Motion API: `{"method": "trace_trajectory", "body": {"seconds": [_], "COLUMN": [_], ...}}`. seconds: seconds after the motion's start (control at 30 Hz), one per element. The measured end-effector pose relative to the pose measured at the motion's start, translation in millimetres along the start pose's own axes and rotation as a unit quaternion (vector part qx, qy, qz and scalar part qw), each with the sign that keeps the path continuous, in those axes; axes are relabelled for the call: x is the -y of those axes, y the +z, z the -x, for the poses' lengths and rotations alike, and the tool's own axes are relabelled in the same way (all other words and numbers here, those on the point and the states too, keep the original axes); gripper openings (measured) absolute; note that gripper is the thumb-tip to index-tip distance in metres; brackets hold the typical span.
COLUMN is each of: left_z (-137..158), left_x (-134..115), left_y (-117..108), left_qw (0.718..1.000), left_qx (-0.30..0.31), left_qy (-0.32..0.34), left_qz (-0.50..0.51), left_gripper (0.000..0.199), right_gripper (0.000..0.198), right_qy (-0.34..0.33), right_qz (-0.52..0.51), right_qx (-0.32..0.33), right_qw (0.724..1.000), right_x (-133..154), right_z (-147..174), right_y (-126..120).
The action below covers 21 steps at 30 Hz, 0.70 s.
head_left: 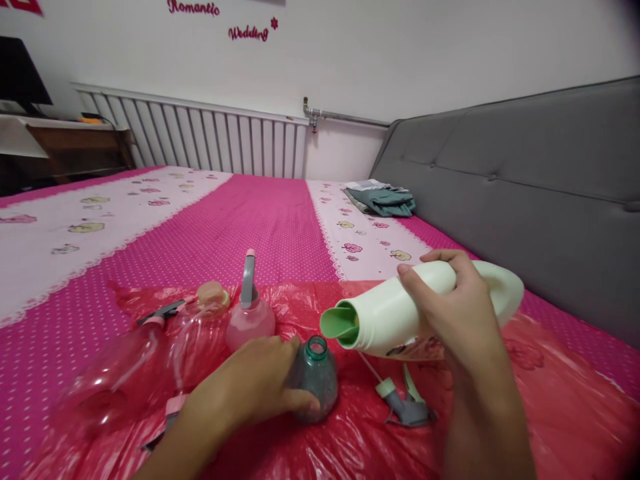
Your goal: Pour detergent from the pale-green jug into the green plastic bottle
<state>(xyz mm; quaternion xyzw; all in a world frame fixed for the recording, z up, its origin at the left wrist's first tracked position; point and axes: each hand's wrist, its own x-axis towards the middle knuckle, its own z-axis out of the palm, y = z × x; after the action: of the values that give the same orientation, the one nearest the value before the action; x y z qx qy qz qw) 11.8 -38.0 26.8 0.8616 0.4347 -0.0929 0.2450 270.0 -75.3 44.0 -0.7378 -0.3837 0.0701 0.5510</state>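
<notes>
My left hand [265,383] is wrapped round a small round teal bottle [320,383], which stands upright with its mouth uncovered. To the right, my right hand [453,293] grips a pale green detergent bottle [395,313] tipped on its side. Its green pouring spout [340,323] points left, just above and to the right of the teal bottle's mouth, apart from it. No liquid stream is visible. Below the detergent bottle lies a grey and green spray trigger head [407,403] with a thin tube.
A pink spray bottle [251,323] stands behind my left hand. A clear bottle [117,373] lies at left near a peach-coloured lid [213,295] and a pink-collared spray head [174,408]. A red plastic sheet [360,447] covers the near bed; folded clothes [383,200] lie by the grey headboard [525,173].
</notes>
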Motion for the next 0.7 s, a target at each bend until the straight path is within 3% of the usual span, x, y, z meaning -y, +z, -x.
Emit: {"method": "trace_trajectory", "body": {"seconds": [0.3,0.7], "left_z": [-1.5,-2.7], "left_x": [0.5,0.9], "left_y": [0.6,1.0], "left_qw": [1.0,1.0], "left_qx": [-0.001,-0.008], "left_qy": [0.0,0.001], "left_qz": [-0.006,0.005], "left_gripper": [0.055,0.053], "right_gripper": [0.077,0.074], "right_qy": [-0.036,-0.036], "right_qz": [0.005,0.002], "right_qx": [0.007,0.016], "right_qw": [0.999,0.999], "right_x": [0.2,4.1], "right_z": [0.9,5.2], "right_y": [-1.3,-1.1]}}
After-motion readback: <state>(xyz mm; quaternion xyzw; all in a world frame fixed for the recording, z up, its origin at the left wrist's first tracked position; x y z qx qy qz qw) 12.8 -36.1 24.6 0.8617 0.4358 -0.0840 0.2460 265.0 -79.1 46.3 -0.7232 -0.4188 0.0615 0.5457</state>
